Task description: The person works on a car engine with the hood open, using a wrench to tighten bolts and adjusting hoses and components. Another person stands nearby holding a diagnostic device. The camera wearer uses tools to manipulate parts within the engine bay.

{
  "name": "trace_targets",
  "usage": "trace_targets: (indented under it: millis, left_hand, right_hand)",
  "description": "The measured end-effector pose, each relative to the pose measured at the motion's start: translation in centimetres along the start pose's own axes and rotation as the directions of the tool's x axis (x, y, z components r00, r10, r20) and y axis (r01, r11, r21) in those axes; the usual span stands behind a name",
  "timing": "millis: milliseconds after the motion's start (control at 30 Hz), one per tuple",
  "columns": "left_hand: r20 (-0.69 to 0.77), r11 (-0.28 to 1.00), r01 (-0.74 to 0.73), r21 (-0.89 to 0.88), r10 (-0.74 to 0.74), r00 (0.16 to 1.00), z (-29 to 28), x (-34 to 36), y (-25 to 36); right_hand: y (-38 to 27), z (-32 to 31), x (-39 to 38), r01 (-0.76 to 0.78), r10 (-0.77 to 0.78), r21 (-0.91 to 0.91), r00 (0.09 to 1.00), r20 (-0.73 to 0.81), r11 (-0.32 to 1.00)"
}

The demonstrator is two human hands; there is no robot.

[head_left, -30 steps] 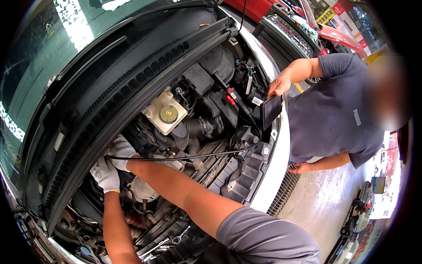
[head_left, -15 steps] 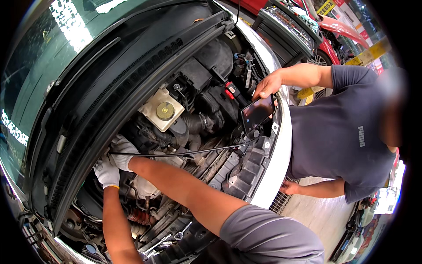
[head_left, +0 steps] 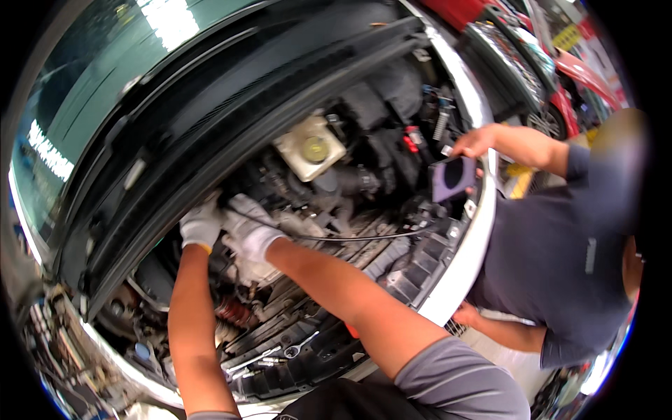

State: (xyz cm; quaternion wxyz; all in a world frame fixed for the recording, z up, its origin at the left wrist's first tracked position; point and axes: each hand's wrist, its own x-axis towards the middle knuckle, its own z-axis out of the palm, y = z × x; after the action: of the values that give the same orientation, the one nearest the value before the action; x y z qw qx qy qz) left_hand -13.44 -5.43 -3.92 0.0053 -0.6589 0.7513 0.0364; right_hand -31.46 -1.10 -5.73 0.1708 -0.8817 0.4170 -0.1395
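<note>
Both my hands wear white knit gloves and reach deep into a car's engine bay, close to the rear edge by the black cowl panel (head_left: 231, 91). My left hand (head_left: 201, 225) is down beside the cowl's edge, its fingertips hidden in shadow. Just right of it is my right hand (head_left: 250, 227), smeared by motion, its fingers pointing down among the engine parts. A thin black cable (head_left: 364, 239) runs from the front right of the bay to my right hand and crosses over the glove. Whether either hand grips it is unclear.
A co-worker at the right holds a phone (head_left: 453, 178) over the bay. A pale fluid reservoir (head_left: 294, 154) with a yellowish cap sits behind my hands. A ratchet (head_left: 301, 344) and other metal tools lie on the front edge. A tool cart (head_left: 500, 63) stands beyond the fender.
The view has shifted, so the scene sits further right and lower. My right hand has drawn back from the cowl and apart from my left. The co-worker's phone screen has turned from dark to purplish.
</note>
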Motion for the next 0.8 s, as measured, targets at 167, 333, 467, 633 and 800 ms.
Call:
trace_targets:
  millis: [167,333,467,633,800]
  left_hand:
    - [0.029,0.999,0.041,-0.009,-0.040,0.999,-1.2,0.5,0.5]
    - [-0.004,0.960,0.267,0.085,-0.268,0.963,2.8,0.7,-1.6]
    - [0.061,0.947,0.322,0.010,-0.322,0.945,1.0,0.3,0.0]
    - [0.045,0.964,0.253,0.081,-0.257,0.965,2.4,-0.1,-2.6]
    - [0.128,0.957,0.285,0.051,-0.289,0.949,0.8,0.8,-0.5]
  right_hand:
    - [0.4,-1.4,0.3,0.031,-0.031,-0.006,0.999,-0.013,1.000]
    - [-0.4,0.2,0.3,-0.004,0.001,-0.062,0.999,-0.046,0.998]
    - [-0.5,-0.2,-0.1,-0.106,0.102,0.074,0.993,0.063,0.992]
    - [-0.6,-1.3,0.2,-0.053,0.049,0.044,0.995,0.085,0.998]
    - [0.4,-1.2,-0.2,-0.081,0.080,0.023,0.995,0.058,0.996]
